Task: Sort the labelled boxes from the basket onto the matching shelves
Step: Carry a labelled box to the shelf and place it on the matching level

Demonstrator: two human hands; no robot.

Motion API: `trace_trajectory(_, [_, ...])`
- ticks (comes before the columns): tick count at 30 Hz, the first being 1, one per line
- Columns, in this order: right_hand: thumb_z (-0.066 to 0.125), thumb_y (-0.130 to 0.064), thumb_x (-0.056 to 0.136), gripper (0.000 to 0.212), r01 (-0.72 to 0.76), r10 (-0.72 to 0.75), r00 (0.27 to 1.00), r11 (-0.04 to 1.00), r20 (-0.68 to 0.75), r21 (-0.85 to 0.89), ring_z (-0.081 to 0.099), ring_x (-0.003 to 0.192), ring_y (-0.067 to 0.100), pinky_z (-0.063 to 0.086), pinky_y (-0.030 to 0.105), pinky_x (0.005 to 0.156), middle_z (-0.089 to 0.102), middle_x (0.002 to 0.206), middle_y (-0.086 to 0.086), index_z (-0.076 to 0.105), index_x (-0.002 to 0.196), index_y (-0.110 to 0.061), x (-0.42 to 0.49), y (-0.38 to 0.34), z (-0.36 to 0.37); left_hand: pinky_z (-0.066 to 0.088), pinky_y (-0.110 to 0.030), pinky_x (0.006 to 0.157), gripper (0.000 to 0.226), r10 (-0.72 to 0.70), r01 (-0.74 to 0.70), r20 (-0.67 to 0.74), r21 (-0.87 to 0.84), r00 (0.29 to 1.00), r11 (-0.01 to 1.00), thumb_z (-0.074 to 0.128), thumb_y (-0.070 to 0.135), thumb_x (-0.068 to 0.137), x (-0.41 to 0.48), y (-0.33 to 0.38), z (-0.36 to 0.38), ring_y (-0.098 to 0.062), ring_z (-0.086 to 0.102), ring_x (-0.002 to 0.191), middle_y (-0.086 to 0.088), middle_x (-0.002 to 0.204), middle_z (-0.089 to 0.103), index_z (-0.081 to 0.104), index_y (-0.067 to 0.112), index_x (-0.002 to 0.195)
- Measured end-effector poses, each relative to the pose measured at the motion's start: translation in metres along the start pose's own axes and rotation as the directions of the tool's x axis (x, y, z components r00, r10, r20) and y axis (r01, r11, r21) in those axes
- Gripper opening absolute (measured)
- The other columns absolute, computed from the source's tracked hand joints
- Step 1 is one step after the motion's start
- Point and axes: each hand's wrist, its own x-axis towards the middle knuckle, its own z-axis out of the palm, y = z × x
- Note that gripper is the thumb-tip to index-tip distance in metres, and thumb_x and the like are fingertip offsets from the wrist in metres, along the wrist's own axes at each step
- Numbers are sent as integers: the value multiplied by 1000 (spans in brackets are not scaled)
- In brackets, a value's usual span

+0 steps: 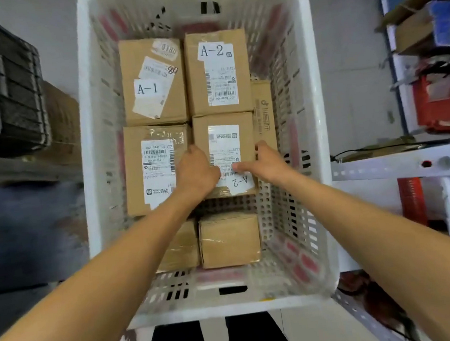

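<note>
- Storeroom with a grey floor, black crates stacked on the left and a white metal shelf on the right, just beside the big white plastic basket in the middle.
- Both hands are on the nearer A-2 box, mid-right in the basket, still sitting among the others.
- Left hand grips its left side, fingers curled down into the gap next to the barcode-label box.
- Right hand grips the right side, thumb lying across the shipping label and fingers wrapped over the edge.
- What could go wrong, I reckon: that left gap is tight, so lifting could drag the neighbour box up or pinch fingers.
- On the right, a thin carton stands on edge right against the held box. Pull the box out and it will probably flop into the hole.
- The thumb sits on paper, not cardboard, so a slipping or peeling label could loosen the grip.
- The far A-2 box butts up against the held box and the A-1 box sits left of that, so sliding forward is a no-go.
- Open room: bare basket floor just near of the held box, before the small plain box.
- Straight up looks clear, but the basket walls are tall and the shelf edge is close on the right, so swing wide.
</note>
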Motion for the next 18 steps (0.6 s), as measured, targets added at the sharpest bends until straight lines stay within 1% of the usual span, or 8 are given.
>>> trace_trajectory(2, [79,-31,78,75,-5,6,1000,999,-20,42,56,119,24,47,29,90,56,134,8,36,135,-6,10,6,6,44,-36,87,66,0,1,10,-32,1000,999,68,18,77,4,1,5,-34,51,116,-18,128,50,37,-3,131])
trace_trajectory(5, [74,-16,84,67,-33,35,999,990,-18,134,56,120,25,49,38,98,55,135,9,34,137,-7,22,10,12,46,-32,88,82,-6,17,60,-189,998,982,72,24,65,11,-5,14,-28,52,118,-9,129,50,35,3,135])
trace_trajectory(7, [71,-10,85,63,-56,64,997,977,-33,205,56,121,26,49,41,100,56,134,9,35,136,-7,27,14,14,48,-35,94,95,25,-1,85,-275,996,962,73,26,57,14,-12,21,-25,52,120,-6,132,49,31,9,140])
trace_trajectory(8, [70,-7,85,59,-53,67,996,970,-53,236,56,120,26,49,41,99,56,133,9,37,135,-8,28,16,16,46,-34,96,100,37,-4,101,-305,994,952,75,22,59,13,-15,24,-24,50,123,-6,136,45,25,12,144])
trace_trajectory(11, [67,-4,87,55,-46,78,993,952,-93,301,58,117,24,51,36,94,58,130,7,42,135,-10,28,20,19,40,-26,94,111,68,-21,101,-408,993,913,78,14,67,10,-26,37,-19,44,129,-2,148,34,8,26,151])
trace_trajectory(13, [67,-2,86,55,-51,93,989,944,-114,326,58,116,24,52,35,91,59,129,7,43,136,-11,28,23,19,42,-35,104,117,84,-10,115,-532,990,847,80,12,65,11,-31,41,-15,44,130,4,150,35,4,38,151])
trace_trajectory(15, [67,-1,86,58,-59,109,987,929,-119,364,60,114,24,53,36,91,59,129,7,44,137,-13,29,25,17,41,-45,107,120,88,46,173,-651,981,758,80,8,64,14,-33,40,-15,44,131,8,150,37,4,48,148])
trace_trajectory(18, [69,0,84,62,-56,116,987,898,-114,436,62,108,22,55,35,87,61,128,6,42,139,-14,30,31,16,40,-46,109,123,94,65,182,-715,979,696,80,6,61,19,-33,43,-14,40,136,10,152,36,5,52,147])
